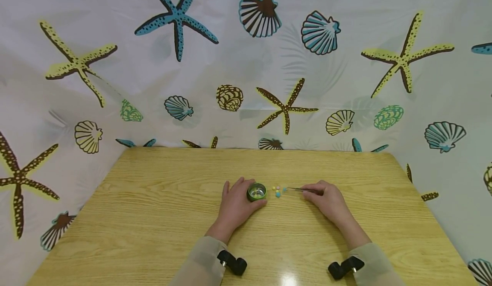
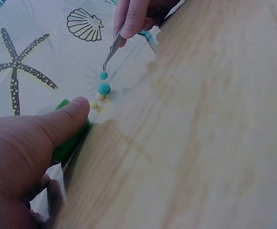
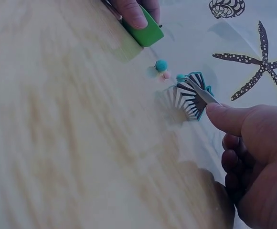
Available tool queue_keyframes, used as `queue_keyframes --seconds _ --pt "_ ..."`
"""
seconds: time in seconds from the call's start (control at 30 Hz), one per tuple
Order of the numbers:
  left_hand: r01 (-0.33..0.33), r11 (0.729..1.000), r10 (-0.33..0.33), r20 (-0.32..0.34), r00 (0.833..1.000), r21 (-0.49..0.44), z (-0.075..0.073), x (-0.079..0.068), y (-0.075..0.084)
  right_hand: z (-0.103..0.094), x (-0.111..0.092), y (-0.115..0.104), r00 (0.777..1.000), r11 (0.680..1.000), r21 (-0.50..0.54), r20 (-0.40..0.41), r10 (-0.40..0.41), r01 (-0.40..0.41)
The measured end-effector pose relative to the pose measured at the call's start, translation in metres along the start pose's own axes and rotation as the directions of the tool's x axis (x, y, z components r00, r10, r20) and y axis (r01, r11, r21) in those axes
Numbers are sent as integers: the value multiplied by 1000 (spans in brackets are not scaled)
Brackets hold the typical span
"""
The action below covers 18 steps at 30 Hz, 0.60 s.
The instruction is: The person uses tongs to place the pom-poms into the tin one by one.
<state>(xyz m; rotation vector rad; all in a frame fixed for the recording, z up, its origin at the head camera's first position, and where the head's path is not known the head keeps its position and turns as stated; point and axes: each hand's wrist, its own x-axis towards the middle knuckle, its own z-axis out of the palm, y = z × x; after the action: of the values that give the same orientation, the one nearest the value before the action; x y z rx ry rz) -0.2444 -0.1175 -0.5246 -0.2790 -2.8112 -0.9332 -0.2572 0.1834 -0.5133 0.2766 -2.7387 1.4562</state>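
Note:
My left hand grips a small round green cup with a shiny inside, thumb at its near side and fingers round the far side. Some pale bits show at its bottom. Tweezers are pinched between the thumb and fingers of my right hand and point left. At their tips is a small blue ball. Between cup and tweezers lie a larger blue ball, a pink ball and small yellow balls, close together.
The light wooden table reaches back to a white cloth backdrop printed with starfish and shells. Cloth also hangs along both sides. A black wrist mount sits on the left sleeve and another mount on the right.

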Motion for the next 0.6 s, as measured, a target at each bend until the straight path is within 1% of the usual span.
queue_keyframes --seconds 0.27,0.6 --pt "-3 1000 3 -2 1000 1 1 0 0 -1 1 -4 999 999 19 -23 42 -41" --pt "1 1000 -1 -2 1000 5 1 1 -1 -2 3 -18 999 999 30 -44 19 -18"
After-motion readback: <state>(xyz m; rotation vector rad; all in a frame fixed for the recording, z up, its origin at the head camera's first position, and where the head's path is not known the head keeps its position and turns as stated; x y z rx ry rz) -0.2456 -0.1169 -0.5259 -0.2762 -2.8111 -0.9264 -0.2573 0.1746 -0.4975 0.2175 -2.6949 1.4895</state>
